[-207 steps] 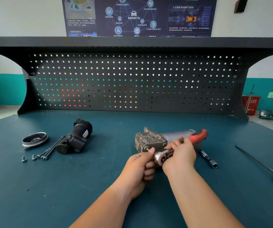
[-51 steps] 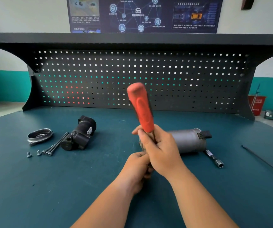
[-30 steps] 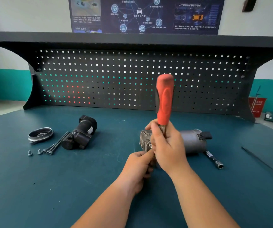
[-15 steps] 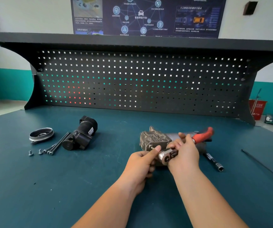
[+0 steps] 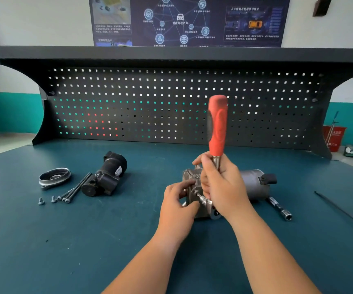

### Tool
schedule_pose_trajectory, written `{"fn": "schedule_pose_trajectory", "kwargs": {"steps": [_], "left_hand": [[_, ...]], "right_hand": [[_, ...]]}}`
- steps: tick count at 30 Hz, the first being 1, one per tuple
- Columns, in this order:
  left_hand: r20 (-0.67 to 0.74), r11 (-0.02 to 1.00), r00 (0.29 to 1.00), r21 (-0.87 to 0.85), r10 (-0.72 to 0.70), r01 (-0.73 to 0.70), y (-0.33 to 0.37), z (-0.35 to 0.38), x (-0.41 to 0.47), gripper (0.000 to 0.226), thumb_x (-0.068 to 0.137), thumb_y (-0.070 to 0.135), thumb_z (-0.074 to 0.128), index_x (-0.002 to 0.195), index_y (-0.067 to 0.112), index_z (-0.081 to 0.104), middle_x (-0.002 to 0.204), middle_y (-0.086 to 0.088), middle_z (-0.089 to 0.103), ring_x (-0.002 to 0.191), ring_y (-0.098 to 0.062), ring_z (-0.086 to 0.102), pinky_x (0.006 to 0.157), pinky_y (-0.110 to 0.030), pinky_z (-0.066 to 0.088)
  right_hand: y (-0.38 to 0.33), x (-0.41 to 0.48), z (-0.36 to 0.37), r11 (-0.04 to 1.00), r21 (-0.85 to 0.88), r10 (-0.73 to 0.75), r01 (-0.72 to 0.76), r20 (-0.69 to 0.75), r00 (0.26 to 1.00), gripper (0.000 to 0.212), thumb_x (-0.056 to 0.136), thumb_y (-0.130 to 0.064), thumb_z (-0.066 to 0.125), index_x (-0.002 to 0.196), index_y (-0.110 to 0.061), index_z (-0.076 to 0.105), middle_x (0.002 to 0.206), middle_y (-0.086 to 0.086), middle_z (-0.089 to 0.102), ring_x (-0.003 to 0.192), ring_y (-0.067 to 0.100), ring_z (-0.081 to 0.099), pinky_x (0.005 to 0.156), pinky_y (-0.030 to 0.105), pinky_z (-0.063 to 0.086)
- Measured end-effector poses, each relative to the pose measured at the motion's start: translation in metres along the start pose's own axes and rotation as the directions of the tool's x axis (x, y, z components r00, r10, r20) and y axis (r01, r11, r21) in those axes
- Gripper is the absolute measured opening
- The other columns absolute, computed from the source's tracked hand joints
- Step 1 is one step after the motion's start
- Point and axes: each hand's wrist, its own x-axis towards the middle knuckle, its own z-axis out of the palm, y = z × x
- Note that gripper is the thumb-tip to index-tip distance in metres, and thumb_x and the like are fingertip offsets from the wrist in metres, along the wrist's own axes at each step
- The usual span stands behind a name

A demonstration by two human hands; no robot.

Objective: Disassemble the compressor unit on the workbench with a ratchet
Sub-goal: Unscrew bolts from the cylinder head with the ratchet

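Lying on its side mid-bench on the teal workbench (image 5: 86,240): compressor (image 5: 254,185), grey cylinder pointing right, cast end block to the left. Gripped at that end block by left hand (image 5: 177,204), fingers curled over the far side, thumb on the near face. Wrapped tight round the metal shank of the ratchet (image 5: 218,126): right hand (image 5: 224,185), all fingers curled, just under the red grip. Handle upright, a bit blurred, in front of the pegboard (image 5: 171,107); ratchet head down low by the near face of the end block, short silver drive piece running into it. Exact seat on the bolt hidden by the hands.

Well left of the compressor: black motor part (image 5: 107,177) on its side, long bolts (image 5: 75,188) just beside it, two small screws (image 5: 41,200) near them, metal ring (image 5: 54,177) further left. Just right of the cylinder: extension bar (image 5: 279,209) flat on the mat. Near right edge: screwdriver (image 5: 341,211), handle cut off. Above the shelf: dark poster (image 5: 188,20).
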Motion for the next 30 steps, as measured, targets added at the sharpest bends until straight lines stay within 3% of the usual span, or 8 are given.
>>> {"fn": "schedule_pose_trajectory", "kwargs": {"steps": [3,10,14,18,23,26,28,30], "left_hand": [[0.011,0.998,1.000,0.049,0.025,-0.026,-0.001,0.002,-0.001,0.042,0.077,0.002,0.063,0.094,0.041,0.057,0.108,0.012,0.048,0.093,0.019,0.050,0.076,-0.002,0.042],[-0.022,0.993,0.999,0.114,0.035,-0.032,-0.003,0.004,0.003,0.040,0.079,0.007,0.069,0.090,0.044,0.059,0.107,0.010,0.050,0.097,0.004,0.056,0.079,-0.003,0.042],[-0.048,0.991,0.998,0.125,0.050,-0.044,-0.002,0.004,0.004,0.041,0.080,0.009,0.071,0.087,0.048,0.059,0.105,0.007,0.053,0.095,0.000,0.058,0.085,-0.012,0.045],[-0.058,0.994,0.997,0.103,0.044,-0.037,-0.001,0.004,0.004,0.041,0.079,0.008,0.071,0.087,0.047,0.062,0.106,0.004,0.058,0.095,-0.003,0.060,0.091,-0.026,0.049],[-0.023,0.998,0.998,-0.030,-0.059,0.059,-0.002,0.002,0.004,0.048,0.076,-0.006,0.053,0.095,0.035,0.068,0.114,-0.005,0.062,0.100,-0.012,0.062,0.093,-0.038,0.050],[0.006,0.996,0.997,-0.059,-0.071,0.071,-0.002,0.001,0.003,0.045,0.075,-0.004,0.048,0.096,0.030,0.069,0.109,-0.007,0.063,0.095,-0.016,0.062,0.087,-0.033,0.051],[0.014,0.996,0.999,-0.073,-0.044,0.045,0.000,0.002,0.001,0.031,0.070,0.011,0.050,0.090,0.026,0.067,0.093,-0.003,0.062,0.077,-0.011,0.059,0.068,-0.022,0.047],[-0.031,0.993,1.000,-0.115,0.004,-0.007,0.003,0.001,0.000,0.023,0.068,0.022,0.051,0.089,0.019,0.061,0.077,0.012,0.063,0.066,-0.001,0.059,0.057,-0.015,0.044]], "right_hand": [[-0.004,-0.003,-0.003,0.999,0.015,0.032,-0.032,0.017,0.999,0.023,0.100,-0.014,0.041,0.081,-0.009,0.052,0.041,-0.012,0.031,0.035,0.001,0.025,0.036,0.014,0.023],[0.009,0.013,-0.023,0.897,0.422,0.295,-0.134,-0.344,0.891,0.030,0.102,-0.027,0.039,0.079,-0.013,0.052,0.038,-0.012,0.027,0.030,0.002,0.024,0.032,0.013,0.024],[0.020,0.019,-0.038,0.691,0.710,0.466,-0.138,-0.292,0.835,0.044,0.104,-0.031,0.029,0.071,-0.017,0.054,0.031,-0.009,0.025,0.024,0.002,0.024,0.031,0.009,0.024],[0.021,0.017,-0.040,0.651,0.753,0.449,-0.097,-0.279,0.849,0.053,0.105,-0.028,0.023,0.066,-0.019,0.057,0.028,-0.007,0.027,0.022,0.003,0.025,0.031,0.008,0.025],[0.009,0.006,-0.015,0.944,0.329,0.133,0.002,-0.386,0.913,0.029,0.101,-0.020,0.039,0.075,-0.014,0.051,0.039,-0.013,0.029,0.033,0.002,0.025,0.034,0.014,0.023],[0.004,-0.003,-0.007,0.990,-0.023,-0.138,0.136,-0.088,0.987,0.023,0.098,-0.020,0.048,0.075,-0.018,0.054,0.042,-0.013,0.039,0.038,0.001,0.035,0.043,0.013,0.030],[0.004,-0.008,-0.006,0.905,-0.294,-0.254,0.308,0.207,0.945,0.015,0.091,-0.027,0.050,0.077,-0.030,0.055,0.051,-0.019,0.051,0.050,0.001,0.047,0.054,0.016,0.037],[0.007,-0.011,-0.004,0.806,-0.400,-0.282,0.435,0.387,0.878,0.014,0.089,-0.024,0.051,0.080,-0.034,0.054,0.062,-0.022,0.058,0.062,-0.003,0.055,0.064,0.015,0.042]]}}
